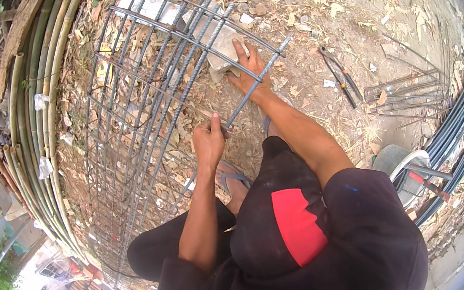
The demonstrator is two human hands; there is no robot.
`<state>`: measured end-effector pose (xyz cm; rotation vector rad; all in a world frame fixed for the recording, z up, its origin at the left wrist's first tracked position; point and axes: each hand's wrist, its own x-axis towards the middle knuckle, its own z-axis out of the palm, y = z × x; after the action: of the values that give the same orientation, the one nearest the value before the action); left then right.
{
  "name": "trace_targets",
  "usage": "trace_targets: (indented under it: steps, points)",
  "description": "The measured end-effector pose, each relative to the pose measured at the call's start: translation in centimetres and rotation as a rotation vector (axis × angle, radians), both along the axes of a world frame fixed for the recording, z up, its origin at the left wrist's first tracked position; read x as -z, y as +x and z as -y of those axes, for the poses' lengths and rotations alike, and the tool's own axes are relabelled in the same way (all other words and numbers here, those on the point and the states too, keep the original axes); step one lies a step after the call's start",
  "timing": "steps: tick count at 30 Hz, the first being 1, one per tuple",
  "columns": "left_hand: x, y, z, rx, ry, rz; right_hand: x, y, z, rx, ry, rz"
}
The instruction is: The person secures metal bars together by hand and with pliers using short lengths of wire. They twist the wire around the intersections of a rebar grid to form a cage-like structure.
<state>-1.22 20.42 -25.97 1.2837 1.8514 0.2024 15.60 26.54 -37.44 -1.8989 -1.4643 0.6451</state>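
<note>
A long rebar cage (160, 83) of ribbed bars and square ties lies on the ground at my left. My left hand (208, 141) is closed around a thin steel bar at its near side, thumb pointing up. My right hand (249, 72) reaches past the bars at the cage's end and grips the side of a pale, rough concrete block (223, 44), fingers bent against it. The block sits partly beneath the bars. A flat white slab (150, 8) lies under the cage farther left.
Pincers with dark handles (341, 77) lie on the leaf-strewn dirt, near several bent steel ties (410, 94). At right are a bundle of long bars (463, 125) and a bucket (392, 160) beside a red-handled tool (427, 185). Bamboo poles (46, 63) line the left.
</note>
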Motion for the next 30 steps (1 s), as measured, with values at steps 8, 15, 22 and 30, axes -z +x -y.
trace_targets:
  steps: [8, 15, 22, 30]
  points:
    - [-0.4, -0.1, -0.4, 0.055, 0.018, 0.017, -0.6, 7.2, 1.0, -0.29, -0.141, -0.009]
    - [-0.7, 0.1, -0.4, 0.007, -0.003, 0.042, -1.2, 7.9, 2.9, -0.304, 0.066, 0.133]
    - [-0.2, 0.3, -0.3, 0.056, 0.017, 0.012, -3.3, 3.7, 3.3, 0.02, 0.061, 0.154]
    - [-0.3, 0.0, -0.2, 0.016, 0.01, 0.016, -2.9, 6.8, 2.9, -0.073, -0.077, -0.126]
